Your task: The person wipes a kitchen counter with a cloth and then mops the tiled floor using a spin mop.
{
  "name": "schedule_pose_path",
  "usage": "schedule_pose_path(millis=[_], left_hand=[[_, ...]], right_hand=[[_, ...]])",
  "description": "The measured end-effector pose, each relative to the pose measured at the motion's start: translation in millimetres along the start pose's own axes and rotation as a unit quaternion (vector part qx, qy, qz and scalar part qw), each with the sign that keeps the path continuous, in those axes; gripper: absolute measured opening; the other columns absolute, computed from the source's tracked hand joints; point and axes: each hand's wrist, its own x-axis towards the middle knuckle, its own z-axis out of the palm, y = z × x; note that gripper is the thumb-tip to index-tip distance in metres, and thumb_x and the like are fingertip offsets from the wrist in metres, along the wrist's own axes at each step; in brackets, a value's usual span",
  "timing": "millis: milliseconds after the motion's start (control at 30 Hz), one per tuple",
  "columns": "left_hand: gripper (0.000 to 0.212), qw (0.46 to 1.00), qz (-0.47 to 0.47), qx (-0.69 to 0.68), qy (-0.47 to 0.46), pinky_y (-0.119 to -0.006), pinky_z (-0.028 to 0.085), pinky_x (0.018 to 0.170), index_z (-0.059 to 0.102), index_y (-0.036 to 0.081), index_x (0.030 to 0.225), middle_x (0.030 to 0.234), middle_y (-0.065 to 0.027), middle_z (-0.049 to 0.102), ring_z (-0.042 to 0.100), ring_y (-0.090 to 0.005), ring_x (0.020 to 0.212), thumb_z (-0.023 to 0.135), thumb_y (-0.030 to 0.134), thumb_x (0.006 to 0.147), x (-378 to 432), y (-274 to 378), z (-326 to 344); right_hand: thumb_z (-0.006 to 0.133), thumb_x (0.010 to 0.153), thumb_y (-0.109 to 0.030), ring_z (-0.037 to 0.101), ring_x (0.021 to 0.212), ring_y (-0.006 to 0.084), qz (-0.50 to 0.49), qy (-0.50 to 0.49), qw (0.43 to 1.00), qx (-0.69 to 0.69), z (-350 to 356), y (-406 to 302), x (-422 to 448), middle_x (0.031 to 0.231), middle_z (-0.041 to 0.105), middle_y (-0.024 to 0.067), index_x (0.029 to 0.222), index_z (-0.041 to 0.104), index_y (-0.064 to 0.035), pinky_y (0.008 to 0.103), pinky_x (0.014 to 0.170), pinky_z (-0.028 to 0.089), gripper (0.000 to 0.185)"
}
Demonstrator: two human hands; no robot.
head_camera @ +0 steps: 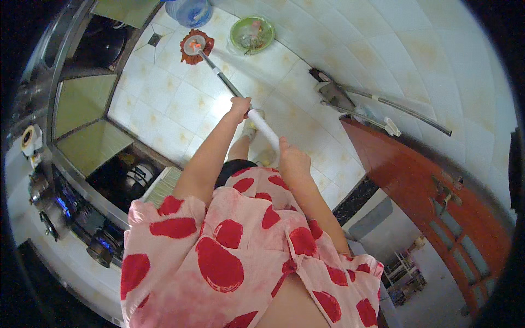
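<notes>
Both my hands grip one long mop handle that slants away across the tiled floor (176, 102). My left hand (241, 109) closes around the metal pole (228, 83), just beyond the white grip sleeve (262, 127). Nearer my body, my right hand (293, 160) wraps the end of that sleeve, its index finger laid along it. At the far end, the round mop head (194, 45) rests on the floor, its reddish-brown fringe spread around a pale disc. My feet stand below the handle, partly hidden by it.
Beyond the mop are a blue water jug (189, 12) and a green basin (252, 35). A broom and dustpan (338, 94) lean by the right wall. A red-brown door (410, 164) stands open. Left are open cabinets (137, 176) and a lit gas stove (82, 223).
</notes>
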Motion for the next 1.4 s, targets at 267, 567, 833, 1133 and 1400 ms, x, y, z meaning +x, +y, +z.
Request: schedule_pose_path(millis=[267,567,833,1133,1400], left_hand=[[0.026,0.986,-0.056,0.102,-0.123,-0.037,0.049,0.043,0.048,-0.004,0.079,0.067,-0.014,0.052,0.055,-0.0244,0.052,0.056,0.02,0.072,-50,-55,32],[0.028,0.88,-0.261,0.047,-0.393,-0.041,0.05,0.064,0.049,0.001,0.085,0.075,-0.0113,0.052,0.052,-0.0235,0.068,0.051,0.029,0.08,-146,-61,172],[0.014,0.891,-0.279,-0.227,-0.279,-0.039,0.047,0.072,0.044,0.004,0.081,0.076,-0.0088,0.048,0.05,-0.0225,0.071,0.045,0.019,0.082,-197,8,196],[0.016,0.782,-0.21,-0.404,-0.426,-0.041,0.044,0.075,0.043,0.003,0.08,0.081,-0.0117,0.05,0.049,-0.024,0.074,0.042,0.019,0.084,-284,104,191],[0.03,0.908,-0.004,-0.234,-0.347,-0.034,0.046,0.075,0.05,0.008,0.085,0.083,-0.0064,0.053,0.052,-0.0194,0.076,0.052,0.037,0.082,-141,78,92]], right_hand=[[0.054,0.071,-0.012,0.057,0.074,0.034,0.061,-0.152,0.985,0.052,-44,50,-59,0.082,0.058,0.0166,0.118,0.041,-0.012,0.0428,0.064,0.045,0.049],[0.054,0.066,-0.004,0.057,0.069,0.0311,0.107,-0.035,0.98,-0.162,-185,116,-138,0.077,0.056,0.0133,0.11,0.051,-0.0168,0.0412,0.058,0.045,0.046],[0.053,0.059,-0.004,0.051,0.06,0.0206,-0.023,0.179,0.929,-0.323,-258,87,-117,0.063,0.046,0.0042,0.09,0.057,-0.0117,0.0328,0.053,0.042,0.032],[0.055,0.056,0.004,0.051,0.085,0.0279,-0.011,0.334,0.794,-0.507,-366,73,-124,0.088,0.056,0.0086,0.082,0.057,-0.0058,0.0351,0.071,0.043,0.028],[0.051,0.075,-0.016,0.048,0.081,0.0234,0.036,0.306,0.889,-0.339,-357,-14,59,0.077,0.056,0.0099,0.071,0.06,-0.0031,0.0398,0.082,0.036,0.016]])
